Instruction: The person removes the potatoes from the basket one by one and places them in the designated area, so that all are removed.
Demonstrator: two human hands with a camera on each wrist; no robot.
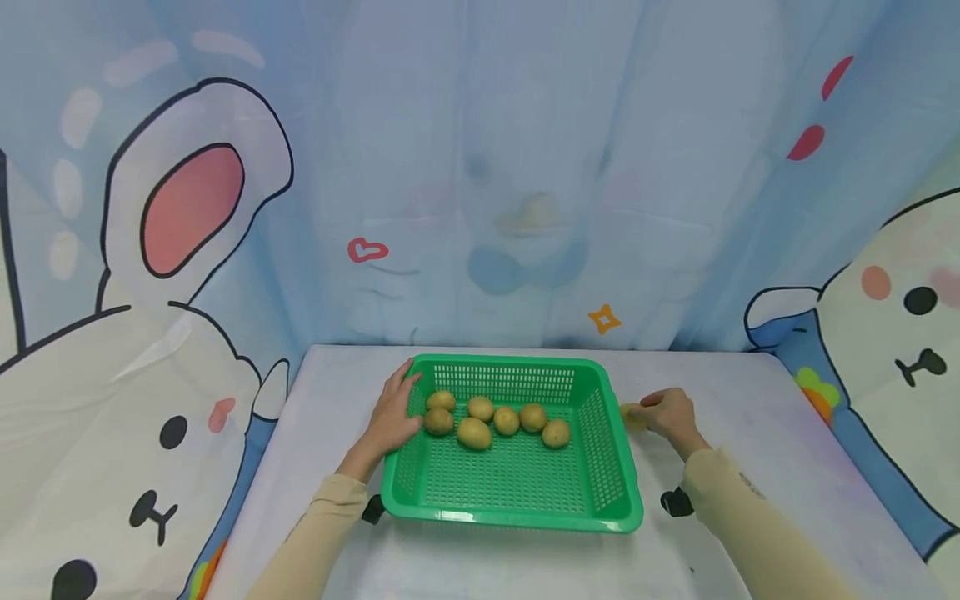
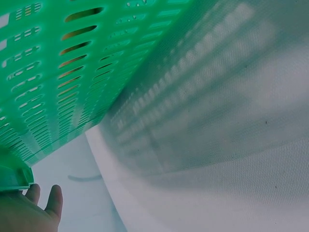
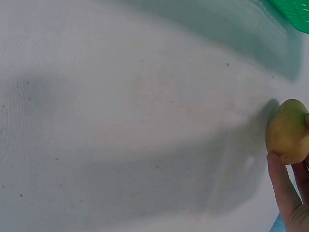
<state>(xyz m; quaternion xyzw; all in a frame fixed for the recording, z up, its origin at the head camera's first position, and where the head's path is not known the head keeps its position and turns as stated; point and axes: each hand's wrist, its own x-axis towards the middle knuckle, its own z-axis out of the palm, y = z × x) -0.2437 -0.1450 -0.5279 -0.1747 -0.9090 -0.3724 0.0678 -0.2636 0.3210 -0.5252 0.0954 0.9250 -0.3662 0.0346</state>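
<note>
A green plastic basket (image 1: pixel 510 487) sits in the middle of the white table, with several potatoes (image 1: pixel 475 433) grouped in its left and middle part. My left hand (image 1: pixel 393 417) grips the basket's left rim; in the left wrist view its fingertips (image 2: pixel 55 198) show just past the rim, beside the slotted wall (image 2: pixel 53 72). To the right of the basket, my right hand (image 1: pixel 670 417) pinches one potato (image 3: pixel 288 130) between thumb and fingers. That potato is partly covered by the hand in the head view and lies close beside the basket's right rim.
The white tabletop (image 1: pixel 735 408) extends on both sides of the basket. Behind it hangs a blue curtain (image 1: pixel 465 167) with cartoon prints. Black straps (image 1: pixel 677 502) show at both wrists. The basket casts a greenish shadow on the table.
</note>
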